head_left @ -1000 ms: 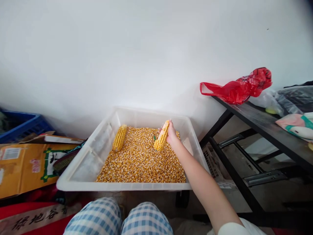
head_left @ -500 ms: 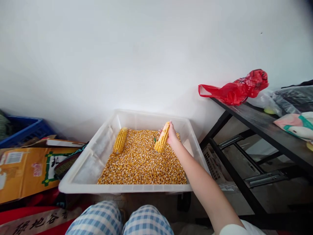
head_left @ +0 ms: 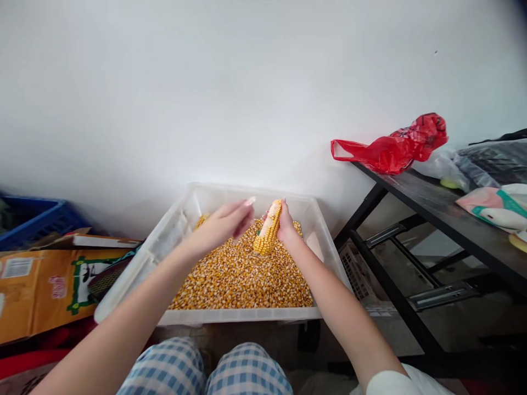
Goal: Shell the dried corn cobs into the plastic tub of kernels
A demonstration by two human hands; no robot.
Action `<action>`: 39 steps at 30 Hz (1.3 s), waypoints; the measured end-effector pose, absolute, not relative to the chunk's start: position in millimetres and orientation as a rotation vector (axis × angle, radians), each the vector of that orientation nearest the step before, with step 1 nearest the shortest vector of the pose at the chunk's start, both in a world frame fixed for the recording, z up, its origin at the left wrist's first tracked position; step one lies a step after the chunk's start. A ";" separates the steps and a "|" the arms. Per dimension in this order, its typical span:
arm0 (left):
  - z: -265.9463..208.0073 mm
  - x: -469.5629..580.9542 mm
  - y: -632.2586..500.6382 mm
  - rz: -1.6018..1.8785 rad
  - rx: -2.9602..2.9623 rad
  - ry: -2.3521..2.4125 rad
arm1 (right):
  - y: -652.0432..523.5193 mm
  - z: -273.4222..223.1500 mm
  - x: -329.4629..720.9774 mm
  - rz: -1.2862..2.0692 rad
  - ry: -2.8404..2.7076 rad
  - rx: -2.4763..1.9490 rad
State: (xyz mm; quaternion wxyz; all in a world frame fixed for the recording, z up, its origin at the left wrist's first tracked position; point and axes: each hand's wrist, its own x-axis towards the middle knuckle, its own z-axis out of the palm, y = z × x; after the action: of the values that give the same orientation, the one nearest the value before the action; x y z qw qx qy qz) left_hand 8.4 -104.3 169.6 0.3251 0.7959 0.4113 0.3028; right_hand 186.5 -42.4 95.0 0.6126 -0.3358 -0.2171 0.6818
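My right hand [head_left: 285,224] is wrapped round an ear of corn [head_left: 267,237], tilted with its top leaning right. A pale strip without kernels runs down that ear, while yellow kernels cover its right side and lower end. My left hand [head_left: 227,224] is in the air to the left of the ear, apart from it, with fingers stretched out, a little blurred and holding nothing. Below both hands, loose corn kernels [head_left: 247,285] cover the bottom of a translucent plastic bin [head_left: 239,315]. A second ear of corn [head_left: 201,220] lies at the bin's left, mostly hidden behind my left hand and forearm.
A black rack [head_left: 405,192] bearing a red plastic bag [head_left: 391,153] stands close on the right. Left of the bin are a cardboard box [head_left: 41,291] and a blue crate [head_left: 37,219]. The white wall [head_left: 247,99] rises behind, and my knees [head_left: 247,370] are just below the bin.
My left hand has come into view from the lower left and reached over the bin, covering most of the second ear. My right hand still grips its ear, in nearly the same place.
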 end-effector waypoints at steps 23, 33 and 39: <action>75.8 65.9 -54.4 0.947 1.513 0.919 | -43.8 86.3 164.0 1.600 -0.518 -0.841; 76.9 63.3 -70.6 0.801 1.842 0.899 | -39.9 89.9 176.2 1.368 -0.360 -0.857; 70.0 69.4 -70.0 0.918 1.834 0.876 | -45.1 92.8 173.8 1.339 -0.325 -0.848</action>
State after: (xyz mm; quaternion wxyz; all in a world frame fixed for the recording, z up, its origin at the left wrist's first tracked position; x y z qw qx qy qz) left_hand 69.4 -70.0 70.0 0.4402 0.7383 0.3527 0.3698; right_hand 173.8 -45.1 92.8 0.6904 -0.3793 -0.1454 0.5986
